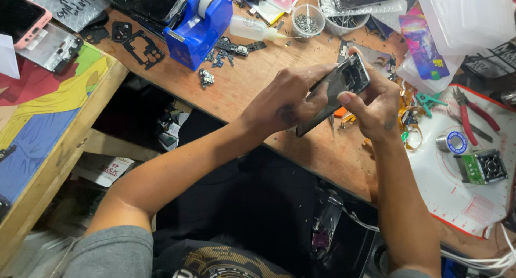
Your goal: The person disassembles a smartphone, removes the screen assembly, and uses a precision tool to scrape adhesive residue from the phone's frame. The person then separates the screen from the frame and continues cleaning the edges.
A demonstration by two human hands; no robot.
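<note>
Above the near edge of a wooden workbench (279, 79), an opened phone (334, 92) is held clear of the surface by both hands. It is gripped from the left by the left hand (287, 98), whose fingers are curled round its lower half, and steadied from the right by the right hand (376, 109), whose thumb is pressed along the near side while the fingers are wrapped behind; both hands are closed on it. Whether a small tool is pinched in the right hand cannot be told. The phone is raised and tilted, probably so that its exposed inside is turned toward the eyes and light. Its long axis runs diagonally, from near-left to far-right, with the camera end pointing far and right.

Loose parts are spread within reach: a blue tape dispenser (201, 25) at the far left, a squeeze bottle (252, 30) and a small cup of screws (307, 21) beyond the hands, red-handled pliers (473, 114), a solder reel (453, 142) and a small fan unit (484, 167) on a white mat (457, 203) at the right. A pink phone (21, 17) is lying on a painted side table (48, 106) at the far left
</note>
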